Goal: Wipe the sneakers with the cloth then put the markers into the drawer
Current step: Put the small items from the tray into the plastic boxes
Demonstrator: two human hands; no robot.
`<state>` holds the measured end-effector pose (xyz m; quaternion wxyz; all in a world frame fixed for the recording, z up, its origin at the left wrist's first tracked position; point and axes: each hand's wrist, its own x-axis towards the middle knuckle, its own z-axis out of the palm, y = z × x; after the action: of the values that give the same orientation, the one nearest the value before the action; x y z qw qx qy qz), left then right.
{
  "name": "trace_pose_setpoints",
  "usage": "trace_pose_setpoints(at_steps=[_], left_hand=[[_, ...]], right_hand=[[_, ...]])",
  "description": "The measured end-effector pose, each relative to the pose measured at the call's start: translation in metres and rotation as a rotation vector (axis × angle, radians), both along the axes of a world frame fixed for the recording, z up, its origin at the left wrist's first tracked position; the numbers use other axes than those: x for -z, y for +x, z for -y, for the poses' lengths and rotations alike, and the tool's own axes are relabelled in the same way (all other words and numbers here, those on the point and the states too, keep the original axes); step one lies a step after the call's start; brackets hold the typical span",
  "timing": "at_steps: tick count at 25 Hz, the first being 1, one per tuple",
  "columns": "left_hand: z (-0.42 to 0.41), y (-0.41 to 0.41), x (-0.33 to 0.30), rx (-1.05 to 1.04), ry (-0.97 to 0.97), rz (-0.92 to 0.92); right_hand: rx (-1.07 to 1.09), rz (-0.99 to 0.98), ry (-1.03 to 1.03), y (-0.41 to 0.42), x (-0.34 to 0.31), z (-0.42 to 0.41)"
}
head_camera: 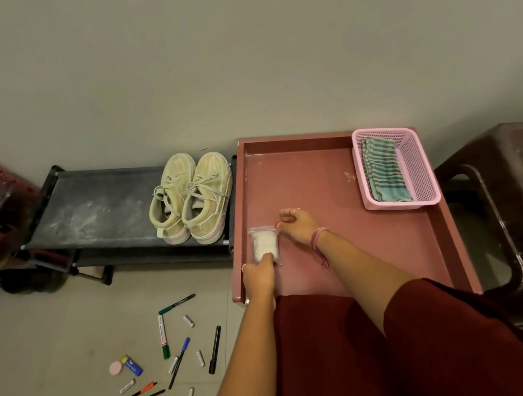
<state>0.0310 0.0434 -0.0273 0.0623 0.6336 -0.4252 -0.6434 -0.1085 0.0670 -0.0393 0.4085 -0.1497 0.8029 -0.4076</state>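
Markers: the markers (163, 336) lie scattered on the floor tiles nearest the person, left of the left forearm, mixed with small batteries (189, 320), a blue battery (132, 365) and a pink round lid (116, 368); none is in the drawer yet.
Left hand: the left hand (258, 273) grips the near end of a clear plastic pouch (264, 243) holding something white, pinning it against the drawer floor.
Right hand: the right hand (297, 226) hovers at the pouch's far right corner, fingers loosely curled, thumb and forefinger close at the corner; I cannot tell whether they actually pinch it.
Drawer: the open reddish drawer (325, 189) is pulled out over the person's lap, with the pouch near its left wall.
Cloth: the striped cloth (384, 170) sits folded in the pink basket (421, 173) at the drawer's far right corner, well apart from both hands.
Sneakers: the cream sneakers (192, 198) stand side by side on the dark shoe rack (95, 209), just left of the drawer, apparently unwiped.
Step in hand: seemingly handling the pouch before wiping starts.
Doing it well: settle the pouch against the left wall, leaving floor space for markers, then let go with both hands and reach far right for the cloth.
Caution: sort markers from batteries when gathering.
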Motion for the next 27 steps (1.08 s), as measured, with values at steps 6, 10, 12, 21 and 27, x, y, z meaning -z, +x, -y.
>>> trace_pose_setpoints(at_steps=[6,10,12,21,27], left_hand=[[-0.008,-0.017,-0.009,-0.361,0.144,-0.162],[0.0,-0.013,-0.008,-0.467,0.331,-0.331],[0.0,-0.008,-0.009,-0.409,0.335,-0.432],[-0.041,-0.017,-0.067,-0.069,0.212,-0.699],[-0.098,-0.055,-0.108,0.177,0.127,-0.682]], right_hand=[[-0.185,0.081,0.091,-0.009,0.007,0.016],[-0.101,0.324,0.048,-0.007,0.003,0.004],[-0.017,0.477,-0.069,-0.007,-0.009,-0.009],[0.195,0.309,-0.379,-0.013,-0.096,-0.106],[0.431,0.123,-0.494,-0.025,-0.136,-0.192]])
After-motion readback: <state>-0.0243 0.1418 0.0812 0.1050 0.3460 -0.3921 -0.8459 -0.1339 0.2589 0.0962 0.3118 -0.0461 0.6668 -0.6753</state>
